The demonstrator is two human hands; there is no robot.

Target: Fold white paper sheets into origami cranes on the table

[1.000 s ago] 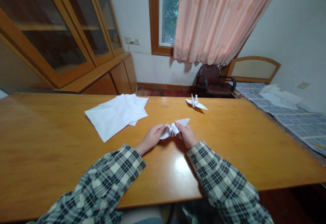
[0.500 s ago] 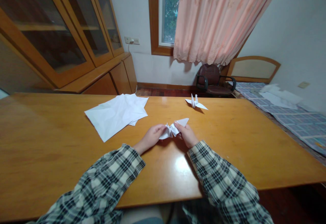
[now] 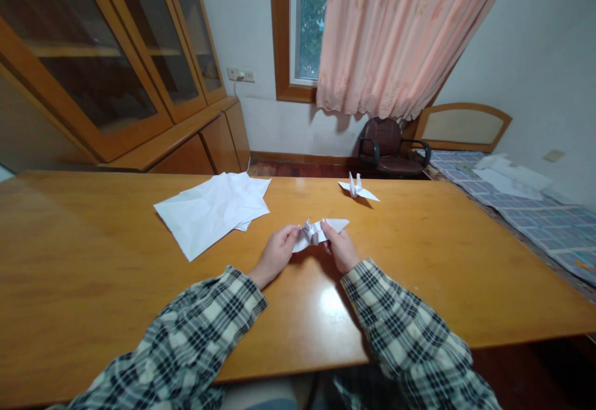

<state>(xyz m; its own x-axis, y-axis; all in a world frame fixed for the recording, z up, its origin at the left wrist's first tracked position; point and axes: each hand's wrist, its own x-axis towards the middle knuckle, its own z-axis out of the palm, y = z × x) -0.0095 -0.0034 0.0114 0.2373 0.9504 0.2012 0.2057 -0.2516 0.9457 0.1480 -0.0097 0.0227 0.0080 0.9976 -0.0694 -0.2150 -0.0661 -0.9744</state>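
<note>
Between my two hands is a white folded paper crane (image 3: 315,232), held just over the table with its wings stretched sideways. My left hand (image 3: 278,251) pinches the left wing between thumb and fingers. On the other side, my right hand (image 3: 339,245) grips the right wing, whose pointed tip sticks out past the thumb. The crane's middle is creased and bunched, with a small point standing up. A second white paper crane (image 3: 356,187) stands farther back on the table, its wings spread.
Several white paper sheets (image 3: 214,211) lie in a loose pile at the left of the wooden table (image 3: 419,255). Beyond the table are a glass-door cabinet (image 3: 139,118), a dark red armchair (image 3: 388,149) and a bed (image 3: 521,192) with papers on it.
The right wing has swung flatter and its tip reaches slightly farther right. The crane's middle looks more opened out. Both hands keep their hold.
</note>
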